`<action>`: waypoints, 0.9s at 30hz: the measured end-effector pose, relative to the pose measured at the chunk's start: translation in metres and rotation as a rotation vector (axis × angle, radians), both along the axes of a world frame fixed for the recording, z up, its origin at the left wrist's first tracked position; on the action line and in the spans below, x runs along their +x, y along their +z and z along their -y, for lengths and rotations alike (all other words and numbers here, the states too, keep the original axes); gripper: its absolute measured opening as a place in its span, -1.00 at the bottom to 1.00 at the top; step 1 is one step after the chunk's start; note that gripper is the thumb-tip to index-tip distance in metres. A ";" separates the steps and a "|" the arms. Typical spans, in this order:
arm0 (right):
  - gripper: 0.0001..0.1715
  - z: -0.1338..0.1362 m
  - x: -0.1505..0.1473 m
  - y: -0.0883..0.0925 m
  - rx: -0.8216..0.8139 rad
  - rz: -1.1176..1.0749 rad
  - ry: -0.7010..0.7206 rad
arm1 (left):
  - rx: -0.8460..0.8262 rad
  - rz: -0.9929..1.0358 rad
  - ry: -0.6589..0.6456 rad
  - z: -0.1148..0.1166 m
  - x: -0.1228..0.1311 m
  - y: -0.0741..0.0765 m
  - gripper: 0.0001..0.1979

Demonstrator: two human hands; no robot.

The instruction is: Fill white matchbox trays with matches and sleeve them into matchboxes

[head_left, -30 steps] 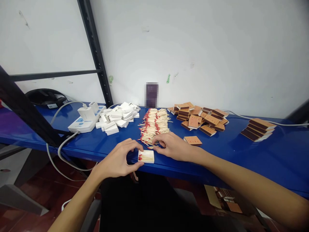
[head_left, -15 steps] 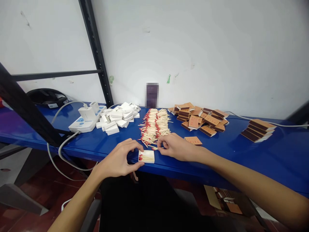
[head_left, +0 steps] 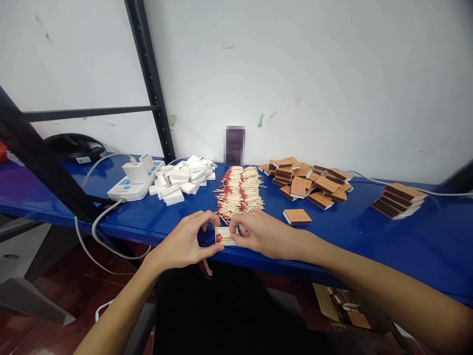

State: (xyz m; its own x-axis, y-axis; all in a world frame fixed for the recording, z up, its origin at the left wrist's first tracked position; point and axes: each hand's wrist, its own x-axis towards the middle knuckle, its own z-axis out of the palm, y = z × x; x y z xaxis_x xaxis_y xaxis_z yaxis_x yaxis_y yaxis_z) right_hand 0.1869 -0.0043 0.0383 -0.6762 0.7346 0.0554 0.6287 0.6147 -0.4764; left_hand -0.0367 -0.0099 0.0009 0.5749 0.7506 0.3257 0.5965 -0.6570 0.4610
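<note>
A small white matchbox tray lies near the front edge of the blue shelf, with several red-tipped matches inside. My left hand holds the tray's left end between thumb and fingers. Over the tray's right end, my right hand is closed, fingertips pinched on matches at the tray; how many is hidden. Just behind both hands spreads a large pile of loose matches, most heads pointing left. A single orange matchbox sits right of my right hand.
White empty trays are heaped at the left, beside a power strip with plugs and cables. Orange and brown matchboxes pile up at the right, with a neat stack farther over. A black rack post rises at the left.
My right hand has moved left and nearer, from the front of the match pile to over the tray, carrying matches. My left hand stays at the tray.
</note>
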 end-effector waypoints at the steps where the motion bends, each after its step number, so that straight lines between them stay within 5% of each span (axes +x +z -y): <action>1: -0.88 -0.001 0.000 0.000 0.005 -0.001 -0.003 | 0.000 0.000 0.000 0.000 0.000 0.000 -0.71; 11: -0.81 -0.018 0.037 -0.014 0.047 0.100 -0.103 | 0.008 0.004 -0.016 0.000 -0.002 -0.001 -0.70; 21: -0.84 -0.025 0.007 -0.028 0.210 0.097 -0.178 | -0.025 0.012 -0.068 0.000 -0.006 0.000 -0.75; 27: -0.87 -0.027 0.010 -0.027 0.128 0.131 -0.127 | -0.025 0.013 -0.064 -0.001 -0.004 0.000 -0.75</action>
State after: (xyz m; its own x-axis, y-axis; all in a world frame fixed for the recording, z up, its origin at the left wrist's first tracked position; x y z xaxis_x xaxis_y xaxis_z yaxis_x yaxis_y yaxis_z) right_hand 0.1968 0.0223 0.0112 -0.5865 0.8068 0.0714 0.7562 0.5771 -0.3084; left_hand -0.0406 -0.0092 0.0009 0.6176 0.7208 0.3147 0.5479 -0.6813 0.4854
